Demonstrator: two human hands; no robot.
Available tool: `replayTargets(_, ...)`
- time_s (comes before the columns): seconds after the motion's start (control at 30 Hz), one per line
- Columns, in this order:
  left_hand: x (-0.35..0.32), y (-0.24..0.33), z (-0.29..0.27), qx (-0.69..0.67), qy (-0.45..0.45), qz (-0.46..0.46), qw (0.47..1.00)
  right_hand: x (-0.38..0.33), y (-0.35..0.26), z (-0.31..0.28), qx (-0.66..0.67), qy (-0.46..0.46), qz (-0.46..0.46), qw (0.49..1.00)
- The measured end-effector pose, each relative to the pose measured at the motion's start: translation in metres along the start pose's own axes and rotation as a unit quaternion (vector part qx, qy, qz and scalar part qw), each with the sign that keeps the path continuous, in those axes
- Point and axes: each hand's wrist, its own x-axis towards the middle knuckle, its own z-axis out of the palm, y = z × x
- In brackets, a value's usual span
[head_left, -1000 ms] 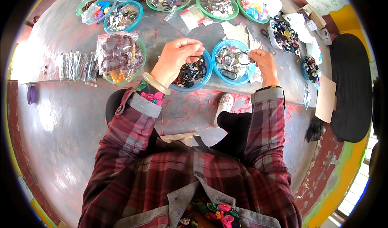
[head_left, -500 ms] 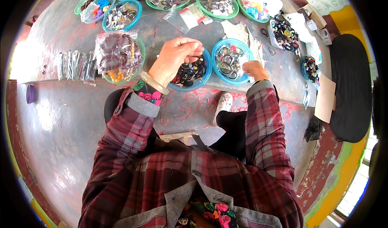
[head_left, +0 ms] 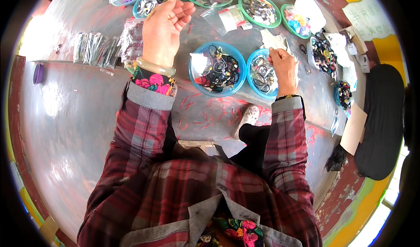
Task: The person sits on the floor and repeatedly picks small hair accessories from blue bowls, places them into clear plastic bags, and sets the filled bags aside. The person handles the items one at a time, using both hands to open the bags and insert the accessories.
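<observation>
My left hand (head_left: 162, 30) is raised over the left part of the table, fingers loosely spread and nothing seen in them. A pale bangle (head_left: 155, 66) circles its wrist. Behind it are a blue bowl (head_left: 137, 11) and a bag of dark beads (head_left: 132, 39), both partly covered by the hand. My right hand (head_left: 284, 70) is over the right rim of a small blue bowl (head_left: 250, 78) of black hair ties; its fingertips are pinched, and what they hold, if anything, is too small to make out. To its left stands a larger blue bowl (head_left: 192, 78) full of mixed dark hair ties.
Several bowls of trinkets line the far side, among them a green bowl (head_left: 276, 23). Packets of thin sticks (head_left: 96, 49) lie at left. A white basket of hair ties (head_left: 323, 56) and a cardboard sheet (head_left: 353, 129) are at right. A purple cup (head_left: 38, 73) stands far left.
My left hand has moved left and away from the larger blue bowl, its fingers opening. My right hand has lifted slightly at the small bowl. The view has shifted left.
</observation>
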Motion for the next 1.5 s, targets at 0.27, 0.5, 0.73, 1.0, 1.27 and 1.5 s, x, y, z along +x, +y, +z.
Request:
replayTargets(0.27,0.005,-0.009,-0.012,-0.116,0.044,-0.067,0.99,-0.055,-0.034,0.124,-0.096,-0.179,-0.164,0.965)
replayTargets(0.5,0.002,-0.004,-0.014,-0.121,0.057,-0.077,0.988,-0.089,-0.025,0.194,-0.169,-0.223,-0.177,0.944)
replayTargets(0.73,0.001,0.001,-0.019,-0.127,0.042,-0.105,0.985,-0.082,-0.009,0.221,-0.259,-0.234,-0.129,0.928)
replayTargets(1.0,-0.002,0.004,-0.019,-0.128,0.035,-0.115,0.985,-0.075,-0.002,0.229,-0.288,-0.267,-0.072,0.917)
replayTargets(1.27,-0.004,0.003,-0.018,-0.121,0.029,-0.111,0.986,-0.077,-0.019,0.214,-0.253,-0.277,-0.114,0.92)
replayTargets(1.5,-0.004,-0.001,-0.016,-0.111,0.027,-0.114,0.987,-0.067,-0.03,0.188,-0.144,-0.31,0.0,0.94)
